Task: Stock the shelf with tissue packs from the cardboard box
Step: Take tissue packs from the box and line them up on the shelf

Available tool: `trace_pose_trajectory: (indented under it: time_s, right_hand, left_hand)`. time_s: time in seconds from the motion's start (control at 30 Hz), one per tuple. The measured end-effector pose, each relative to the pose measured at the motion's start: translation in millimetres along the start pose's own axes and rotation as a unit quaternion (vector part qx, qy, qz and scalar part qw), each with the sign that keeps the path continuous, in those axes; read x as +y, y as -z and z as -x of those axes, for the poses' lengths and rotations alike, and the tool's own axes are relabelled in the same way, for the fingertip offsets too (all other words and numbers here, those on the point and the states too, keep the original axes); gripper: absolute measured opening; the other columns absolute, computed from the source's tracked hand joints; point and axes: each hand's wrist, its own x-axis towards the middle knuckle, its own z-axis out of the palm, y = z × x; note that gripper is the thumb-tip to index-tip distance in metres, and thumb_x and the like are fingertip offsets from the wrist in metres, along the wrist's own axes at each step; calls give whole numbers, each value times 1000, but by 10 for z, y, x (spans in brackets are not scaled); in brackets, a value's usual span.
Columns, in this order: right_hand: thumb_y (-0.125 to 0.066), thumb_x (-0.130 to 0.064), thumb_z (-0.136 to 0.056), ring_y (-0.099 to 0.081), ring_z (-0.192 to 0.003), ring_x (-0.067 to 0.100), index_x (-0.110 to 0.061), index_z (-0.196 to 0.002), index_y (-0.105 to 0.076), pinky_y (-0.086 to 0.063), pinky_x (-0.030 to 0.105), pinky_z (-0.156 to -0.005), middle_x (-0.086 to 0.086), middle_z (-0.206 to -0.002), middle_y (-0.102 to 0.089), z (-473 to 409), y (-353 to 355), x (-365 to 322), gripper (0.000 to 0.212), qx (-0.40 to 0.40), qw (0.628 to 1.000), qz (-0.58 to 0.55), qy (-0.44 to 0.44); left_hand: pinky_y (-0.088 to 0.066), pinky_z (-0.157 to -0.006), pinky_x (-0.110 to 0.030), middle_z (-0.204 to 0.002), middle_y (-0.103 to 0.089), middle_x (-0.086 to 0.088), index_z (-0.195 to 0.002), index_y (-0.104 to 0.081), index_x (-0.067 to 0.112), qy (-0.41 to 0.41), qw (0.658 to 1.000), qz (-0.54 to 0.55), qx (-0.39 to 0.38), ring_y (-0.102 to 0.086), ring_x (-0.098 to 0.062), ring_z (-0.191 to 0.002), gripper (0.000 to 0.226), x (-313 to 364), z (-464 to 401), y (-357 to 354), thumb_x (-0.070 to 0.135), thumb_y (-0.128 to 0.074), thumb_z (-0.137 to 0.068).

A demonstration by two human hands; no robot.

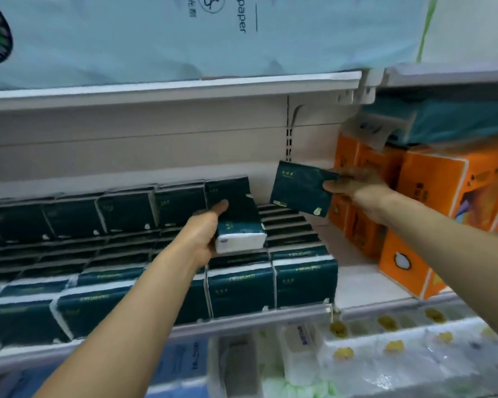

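1. Setting: a shop aisle with white metal shelving. The middle shelf [371,285] carries the work; pale blue bulk paper packs [156,38] sit on the tier above, and clear-wrapped goods [385,357] on the tier below.
2. At 9 o'clock: the stocked dark green tissue packs [104,254] fill the left and centre of the shelf in tight rows, two layers deep at the front, with an upper row standing along the back panel.
3. Centre: the left hand [204,234] is clamped on one dark green pack [239,222], thumb on top, held at the right end of the upper row, apparently about to be set there.
4. At 2 o'clock: the right hand [354,185] is closed on a second dark green pack [302,188], held tilted in the air above the lower rear rows.
5. At 3 o'clock: orange tissue boxes [431,214] bound the section; bare shelf shows between them and the green stock.
6. Assessment: stocking looks well advanced. The right rear of the upper layer remains open. The cardboard box is out of view, so remaining stock cannot be judged.
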Motion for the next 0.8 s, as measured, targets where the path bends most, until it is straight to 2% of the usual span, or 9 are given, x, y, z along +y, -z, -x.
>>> trace_pose_trajectory:
  time_s: [0.07,0.13,0.27,0.4,0.53,0.6,0.7,0.8]
  right_hand:
    - [-70,-11,-87,-61,-91,16,-18,-122,-60,-52,29,-81,-1,-99,-65,-243,-86,11,38,-17,1000,26,1]
    - [-70,-10,-87,-60,-85,13,-16,-118,-61,-50,24,-73,0,-99,-66,-474,-190,21,32,-34,998,48,13]
    - [-73,-5,-83,-63,-85,17,-8,-123,-62,-55,27,-73,1,-94,-64,-947,-424,106,41,-28,997,68,18]
    - [-71,0,-84,-59,-75,14,1,-122,-61,-57,19,-66,2,-82,-57,-1225,-575,253,40,-34,997,63,18]
    - [-68,4,-85,-55,-71,12,1,-123,-61,-53,13,-60,2,-77,-55,-1314,-660,349,39,-39,997,63,23]
    - [-68,4,-86,-56,-74,16,2,-123,-62,-53,13,-61,11,-84,-60,-1314,-678,385,38,-38,997,64,27]
    - [-67,6,-85,-59,-86,23,2,-119,-63,-54,20,-70,30,-112,-63,-1305,-710,428,34,-36,996,69,38]
    - [-66,7,-86,-59,-77,16,2,-121,-62,-54,12,-62,27,-117,-62,-1289,-748,437,35,-34,997,61,29]
  left_hand:
    - [-59,-72,-39,-100,-74,-14,-107,-66,11,14,1000,-14,-7,-71,-27,-81,23,38,-147,-8,32,-63,-98]
    - [-59,-74,-41,-97,-74,-14,-105,-65,9,24,999,-31,-10,-70,-27,-80,25,76,-297,-23,33,-63,-98]
    - [-55,-95,-53,-111,-73,-18,-117,-65,6,42,997,-60,-12,-70,-34,-104,36,113,-570,34,36,-65,-96]
    - [-56,-94,-48,-113,-73,-18,-119,-66,5,55,997,-44,-32,-69,-34,-109,34,83,-722,83,32,-61,-99]
    - [-55,-95,-48,-114,-74,-16,-120,-67,6,61,996,-50,-45,-69,-33,-111,35,22,-811,92,33,-61,-99]
    - [-55,-96,-48,-113,-74,-16,-119,-67,6,65,996,-45,-50,-69,-33,-111,34,11,-830,94,32,-61,-99]
    - [-53,-100,-51,-111,-75,-15,-120,-67,7,74,995,-35,-60,-69,-33,-110,34,7,-866,112,32,-61,-99]
    - [-52,-101,-53,-110,-75,-15,-121,-67,7,76,995,-27,-65,-70,-33,-109,34,12,-914,130,33,-61,-99]
